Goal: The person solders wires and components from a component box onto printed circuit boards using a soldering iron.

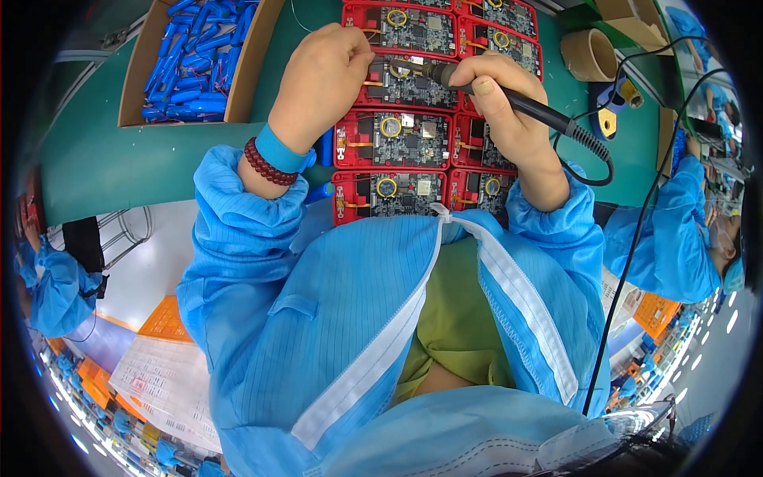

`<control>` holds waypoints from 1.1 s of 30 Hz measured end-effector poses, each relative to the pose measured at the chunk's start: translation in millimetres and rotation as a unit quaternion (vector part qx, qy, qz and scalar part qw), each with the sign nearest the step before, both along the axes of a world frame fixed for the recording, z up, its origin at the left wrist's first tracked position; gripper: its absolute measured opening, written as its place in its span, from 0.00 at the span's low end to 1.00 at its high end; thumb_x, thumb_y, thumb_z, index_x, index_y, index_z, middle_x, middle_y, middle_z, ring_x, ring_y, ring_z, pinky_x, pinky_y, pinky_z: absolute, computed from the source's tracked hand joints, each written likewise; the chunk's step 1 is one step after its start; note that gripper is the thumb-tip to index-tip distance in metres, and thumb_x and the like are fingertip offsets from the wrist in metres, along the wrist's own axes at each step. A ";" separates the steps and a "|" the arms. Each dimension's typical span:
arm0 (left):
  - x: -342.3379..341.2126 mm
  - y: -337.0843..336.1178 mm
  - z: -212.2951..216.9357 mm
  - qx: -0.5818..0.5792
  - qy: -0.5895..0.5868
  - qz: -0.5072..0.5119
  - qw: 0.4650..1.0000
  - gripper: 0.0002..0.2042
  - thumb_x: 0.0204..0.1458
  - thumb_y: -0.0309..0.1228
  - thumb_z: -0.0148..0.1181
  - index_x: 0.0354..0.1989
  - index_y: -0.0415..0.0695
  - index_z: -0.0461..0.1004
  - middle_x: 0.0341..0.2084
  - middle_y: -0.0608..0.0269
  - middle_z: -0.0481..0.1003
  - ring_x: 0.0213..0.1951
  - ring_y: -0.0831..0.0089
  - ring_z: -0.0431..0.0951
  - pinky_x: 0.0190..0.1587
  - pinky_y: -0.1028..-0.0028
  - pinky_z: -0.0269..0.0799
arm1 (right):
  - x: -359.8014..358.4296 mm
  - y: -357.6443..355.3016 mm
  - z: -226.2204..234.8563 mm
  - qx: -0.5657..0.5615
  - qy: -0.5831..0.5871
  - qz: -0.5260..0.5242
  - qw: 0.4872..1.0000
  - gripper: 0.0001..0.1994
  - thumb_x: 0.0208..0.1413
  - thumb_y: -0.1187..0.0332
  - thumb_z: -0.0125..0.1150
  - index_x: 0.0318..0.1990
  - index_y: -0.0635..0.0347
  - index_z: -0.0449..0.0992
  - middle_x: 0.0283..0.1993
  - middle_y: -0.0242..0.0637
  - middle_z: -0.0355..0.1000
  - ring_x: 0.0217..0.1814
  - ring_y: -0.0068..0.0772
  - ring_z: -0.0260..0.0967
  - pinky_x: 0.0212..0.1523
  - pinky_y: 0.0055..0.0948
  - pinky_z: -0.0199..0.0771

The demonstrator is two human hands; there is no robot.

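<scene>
The right hand (513, 99) holds a soldering iron (531, 106), its thumb and fingers wrapped firmly around the black handle. The iron points to the left, its tip over a circuit board (433, 94) in a red housing (363, 98), third from the near end of the left column; whether the tip touches, I cannot tell. The left hand (322, 78) is at the left end of this same housing, thumb and index finger bent close together; whether they pinch something thin, I cannot tell. On the green table (111, 171), a cardboard box (253, 63) of blue battery cells (191, 57) stands at far left. At far right is a brown round container (575, 54).
</scene>
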State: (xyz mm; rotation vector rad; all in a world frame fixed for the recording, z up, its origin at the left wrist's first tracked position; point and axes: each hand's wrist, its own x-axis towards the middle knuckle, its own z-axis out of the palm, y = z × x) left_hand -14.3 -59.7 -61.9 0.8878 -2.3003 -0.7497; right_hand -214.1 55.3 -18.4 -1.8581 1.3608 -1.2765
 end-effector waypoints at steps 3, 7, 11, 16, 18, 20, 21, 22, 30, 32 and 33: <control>0.0 0.5 -0.6 -0.002 -0.001 0.000 1.000 0.05 0.49 0.27 0.55 0.28 0.37 0.71 0.24 0.55 0.67 0.27 0.61 0.70 0.32 0.68 0.65 | -0.6 0.9 0.5 0.000 0.018 -0.003 1.000 0.09 0.58 0.66 0.52 0.34 0.63 0.75 0.31 0.38 0.73 0.33 0.32 0.69 0.36 0.28 0.68; -0.5 0.8 -1.6 -0.010 0.007 0.000 1.000 0.05 0.49 0.27 0.55 0.28 0.37 0.70 0.23 0.56 0.67 0.27 0.60 0.70 0.32 0.68 0.65 | -4.2 4.7 3.2 0.005 -0.007 -0.018 1.000 0.10 0.59 0.66 0.52 0.34 0.63 0.75 0.31 0.38 0.73 0.33 0.31 0.69 0.36 0.27 0.68; -0.7 1.0 0.8 -0.015 -0.012 0.001 1.000 0.03 0.46 0.26 0.55 0.26 0.39 0.72 0.26 0.54 0.71 0.34 0.54 0.71 0.37 0.61 0.67 | -2.6 2.0 -2.7 -0.004 -0.015 -0.015 1.000 0.10 0.59 0.65 0.51 0.35 0.63 0.75 0.32 0.38 0.73 0.35 0.31 0.70 0.38 0.26 0.68; -0.1 1.4 1.6 -0.057 -0.022 -0.001 0.998 0.03 0.46 0.26 0.56 0.27 0.40 0.72 0.27 0.55 0.71 0.34 0.54 0.71 0.39 0.60 0.67 | -2.6 0.5 -6.3 0.002 -0.014 -0.015 1.000 0.10 0.59 0.66 0.51 0.35 0.63 0.75 0.33 0.38 0.74 0.36 0.32 0.71 0.39 0.27 0.69; 0.3 1.2 1.5 -0.062 -0.025 -0.003 0.998 0.03 0.46 0.26 0.56 0.27 0.41 0.72 0.27 0.55 0.71 0.34 0.54 0.71 0.39 0.61 0.67 | -2.0 0.2 -5.6 0.006 -0.009 -0.019 1.000 0.09 0.59 0.67 0.52 0.35 0.64 0.75 0.34 0.39 0.74 0.36 0.32 0.71 0.40 0.27 0.69; 0.2 1.1 1.7 -0.067 -0.028 -0.005 0.997 0.03 0.46 0.26 0.56 0.27 0.41 0.72 0.27 0.55 0.71 0.34 0.55 0.71 0.39 0.61 0.67 | -1.7 -0.7 -6.2 0.007 -0.012 -0.018 1.000 0.09 0.58 0.67 0.52 0.35 0.64 0.75 0.33 0.38 0.74 0.37 0.32 0.71 0.40 0.27 0.69; 0.1 1.6 2.4 -0.071 -0.033 -0.004 0.997 0.03 0.46 0.26 0.56 0.27 0.41 0.72 0.27 0.55 0.71 0.34 0.55 0.71 0.39 0.61 0.68 | -1.3 -0.7 -6.3 0.008 -0.016 -0.018 1.000 0.09 0.58 0.67 0.52 0.35 0.64 0.75 0.33 0.38 0.73 0.37 0.32 0.71 0.40 0.27 0.69; 0.1 2.1 2.9 -0.075 -0.038 -0.002 0.997 0.03 0.46 0.26 0.56 0.27 0.41 0.72 0.27 0.55 0.72 0.34 0.55 0.71 0.39 0.61 0.68 | -0.9 -0.3 -6.1 0.008 -0.016 -0.018 1.000 0.09 0.58 0.67 0.52 0.35 0.64 0.75 0.33 0.38 0.73 0.37 0.32 0.71 0.40 0.27 0.69; 0.6 5.2 1.9 -0.083 -0.041 -0.001 0.996 0.03 0.47 0.27 0.56 0.27 0.41 0.73 0.28 0.56 0.72 0.35 0.55 0.71 0.39 0.61 0.68 | -1.3 2.7 -2.7 -0.001 0.026 -0.006 1.000 0.10 0.59 0.66 0.52 0.35 0.64 0.75 0.32 0.38 0.73 0.34 0.31 0.70 0.36 0.28 0.68; 0.0 5.2 1.3 -0.085 -0.041 -0.001 0.996 0.03 0.47 0.27 0.56 0.27 0.41 0.73 0.28 0.56 0.72 0.35 0.55 0.71 0.39 0.61 0.68 | -4.1 5.2 -0.4 -0.013 0.011 -0.007 1.000 0.10 0.59 0.66 0.52 0.36 0.64 0.75 0.32 0.37 0.73 0.33 0.30 0.69 0.35 0.27 0.68; -0.3 4.9 1.6 -0.094 -0.044 0.000 0.995 0.03 0.47 0.27 0.56 0.28 0.41 0.73 0.28 0.56 0.72 0.35 0.55 0.71 0.39 0.61 0.68 | -5.9 7.1 1.5 -0.026 -0.003 -0.008 1.000 0.10 0.59 0.66 0.51 0.36 0.64 0.75 0.32 0.37 0.73 0.32 0.29 0.68 0.35 0.26 0.67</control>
